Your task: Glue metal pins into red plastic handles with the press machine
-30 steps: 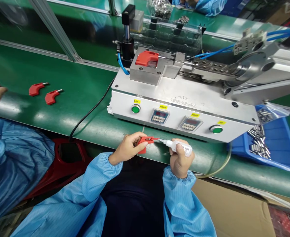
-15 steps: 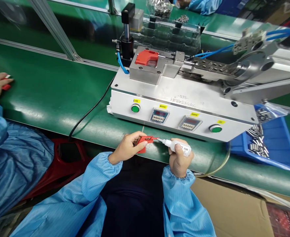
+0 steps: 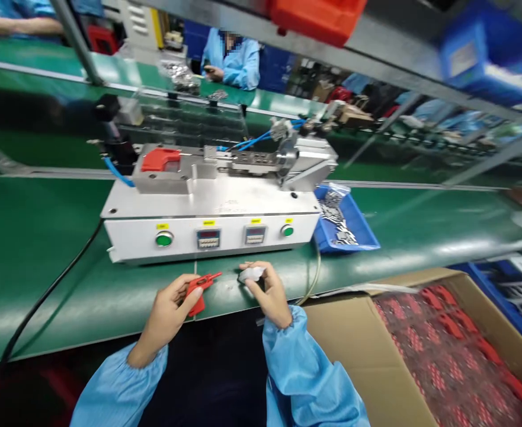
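My left hand (image 3: 165, 314) is closed on a red plastic handle-shaped part (image 3: 197, 303), a thin prong pointing right from its top. In my right hand (image 3: 273, 296) is a small white squeeze bottle (image 3: 250, 274), blurred and partly covered by the fingers. Its nozzle cannot be made out, and a gap separates it from the red part. Both hands are over the front edge of the green bench (image 3: 225, 302). Behind them stands a white-fronted machine (image 3: 181, 237) with green buttons and two counters. Another red part (image 3: 159, 159) sits in its metal fixture.
A blue bin (image 3: 367, 234) of metal pins stands right of the machine. An open cardboard box (image 3: 345, 350) at lower right holds red parts (image 3: 450, 326) in clear trays. A black cable (image 3: 51, 290) crosses the bench at left. Across it, a person (image 3: 243, 62) in blue sits.
The view has swung right and up, bringing in the cardboard box and overhead shelf. The bottle has moved away from the red part's prong and turned in my right hand.
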{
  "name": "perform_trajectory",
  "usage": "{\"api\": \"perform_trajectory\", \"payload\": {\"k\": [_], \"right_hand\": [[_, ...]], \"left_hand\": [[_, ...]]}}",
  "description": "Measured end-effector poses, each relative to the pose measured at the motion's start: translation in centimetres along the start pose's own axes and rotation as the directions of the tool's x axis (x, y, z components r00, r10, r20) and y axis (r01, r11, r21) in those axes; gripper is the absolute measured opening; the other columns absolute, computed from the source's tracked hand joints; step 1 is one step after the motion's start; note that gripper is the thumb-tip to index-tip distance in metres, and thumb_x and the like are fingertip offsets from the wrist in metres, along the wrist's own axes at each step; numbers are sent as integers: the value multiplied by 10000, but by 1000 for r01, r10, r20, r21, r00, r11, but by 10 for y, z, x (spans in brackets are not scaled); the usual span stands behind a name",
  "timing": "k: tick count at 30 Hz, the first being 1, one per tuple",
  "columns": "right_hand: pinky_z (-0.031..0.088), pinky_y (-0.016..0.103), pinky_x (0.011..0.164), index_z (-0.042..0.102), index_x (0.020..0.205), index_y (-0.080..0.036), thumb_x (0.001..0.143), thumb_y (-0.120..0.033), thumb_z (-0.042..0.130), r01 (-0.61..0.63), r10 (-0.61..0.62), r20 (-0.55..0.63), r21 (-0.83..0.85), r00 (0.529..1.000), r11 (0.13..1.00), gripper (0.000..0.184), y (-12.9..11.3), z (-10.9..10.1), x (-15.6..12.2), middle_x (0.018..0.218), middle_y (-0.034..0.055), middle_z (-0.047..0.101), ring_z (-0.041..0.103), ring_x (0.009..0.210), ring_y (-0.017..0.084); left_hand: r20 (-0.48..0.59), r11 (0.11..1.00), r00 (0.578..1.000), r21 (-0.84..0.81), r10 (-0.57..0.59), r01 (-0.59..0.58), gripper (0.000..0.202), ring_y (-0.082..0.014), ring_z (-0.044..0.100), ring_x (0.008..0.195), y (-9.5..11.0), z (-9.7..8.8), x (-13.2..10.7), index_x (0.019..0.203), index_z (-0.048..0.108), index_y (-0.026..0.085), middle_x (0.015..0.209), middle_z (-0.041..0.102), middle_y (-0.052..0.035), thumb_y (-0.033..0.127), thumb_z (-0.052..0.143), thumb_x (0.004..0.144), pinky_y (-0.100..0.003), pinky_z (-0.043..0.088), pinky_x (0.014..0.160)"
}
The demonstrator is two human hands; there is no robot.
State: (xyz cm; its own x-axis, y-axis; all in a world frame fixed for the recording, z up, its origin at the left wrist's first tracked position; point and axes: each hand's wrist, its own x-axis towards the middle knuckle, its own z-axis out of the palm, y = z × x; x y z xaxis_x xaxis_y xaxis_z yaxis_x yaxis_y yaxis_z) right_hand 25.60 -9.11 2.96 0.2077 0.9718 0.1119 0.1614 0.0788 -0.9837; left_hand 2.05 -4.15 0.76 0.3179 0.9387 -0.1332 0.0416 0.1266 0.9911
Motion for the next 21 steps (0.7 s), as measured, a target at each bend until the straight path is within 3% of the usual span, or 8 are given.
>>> {"api": "perform_trajectory", "payload": {"k": [3, 5, 7, 9, 13, 16, 19, 21], "right_hand": [[487, 474, 1140, 612, 1177, -237, 970, -320, 655, 53, -51, 18, -220, 999, 974, 227, -2, -5, -12, 1242, 116, 767, 635, 1341, 267], [488, 476, 1151, 620, 1260, -235, 941, -320, 698, 93, -87, 33, -325, 996, 941, 339, -8, -13, -20, 1318, 127, 733, 610, 1374, 283], [518, 465, 1122, 624, 1339, -239, 918, -340, 741, 137, -140, 22, -410, 990, 902, 449, -19, -31, -24, 1354, 130, 709, 640, 1319, 289], [567, 438, 1044, 665, 1322, -250, 948, -361, 714, 165, -214, -46, -488, 976, 857, 394, -34, -63, -18, 1279, 110, 734, 698, 1180, 270], [594, 372, 901, 767, 1090, -233, 1004, -358, 608, 62, -283, -209, -693, 936, 719, 219, -60, -152, 41, 1077, 73, 774, 723, 1012, 244], [562, 335, 934, 764, 1120, -209, 997, -199, 555, -264, -56, -316, -865, 947, 427, 242, -64, -206, 104, 1116, 76, 780, 723, 1027, 227], [560, 334, 892, 781, 952, -185, 918, -132, 672, -347, 41, -352, -889, 935, 298, 125, -55, -231, 146, 997, 89, 787, 734, 953, 241], [582, 338, 849, 754, 917, -177, 942, -216, 727, -342, 47, -342, -901, 938, 268, 54, -47, -235, 158, 947, 69, 767, 724, 884, 207]], "left_hand": [[7, 1000, 1000, 13, -8, 8, 446, -228, 769, 857, -5, 0, 1, 1044, 733, 182, 960, 807, -79, 591, 762, 869, -287, 628, 764], [6, 1000, 1000, 21, -6, 6, 483, -234, 772, 860, -5, 0, 0, 1042, 734, 181, 956, 806, -83, 624, 768, 853, -287, 634, 755], [5, 1000, 1000, 28, 0, 0, 506, -235, 772, 862, -5, 0, -1, 1041, 736, 180, 956, 804, -84, 646, 764, 848, -283, 636, 747], [11, 999, 1000, 32, 4, -4, 516, -234, 768, 859, -6, 0, -1, 1042, 738, 178, 958, 801, -83, 659, 752, 854, -281, 636, 739], [34, 1000, 999, 19, -8, 8, 529, -226, 754, 830, -10, 1, 2, 1053, 744, 177, 932, 788, -72, 667, 745, 854, -274, 628, 711], [38, 1000, 999, -15, -3, 3, 535, -220, 742, 827, -14, 3, 5, 1047, 749, 178, 918, 779, -65, 669, 761, 837, -266, 619, 723], [47, 999, 999, -40, 5, -3, 520, -203, 716, 800, -18, 6, 7, 1055, 753, 179, 893, 763, -54, 655, 766, 846, -254, 599, 712], [47, 999, 999, -50, 13, -11, 514, -191, 691, 770, -21, 8, 8, 1065, 755, 178, 867, 747, -47, 650, 755, 862, -249, 581, 691]]}}
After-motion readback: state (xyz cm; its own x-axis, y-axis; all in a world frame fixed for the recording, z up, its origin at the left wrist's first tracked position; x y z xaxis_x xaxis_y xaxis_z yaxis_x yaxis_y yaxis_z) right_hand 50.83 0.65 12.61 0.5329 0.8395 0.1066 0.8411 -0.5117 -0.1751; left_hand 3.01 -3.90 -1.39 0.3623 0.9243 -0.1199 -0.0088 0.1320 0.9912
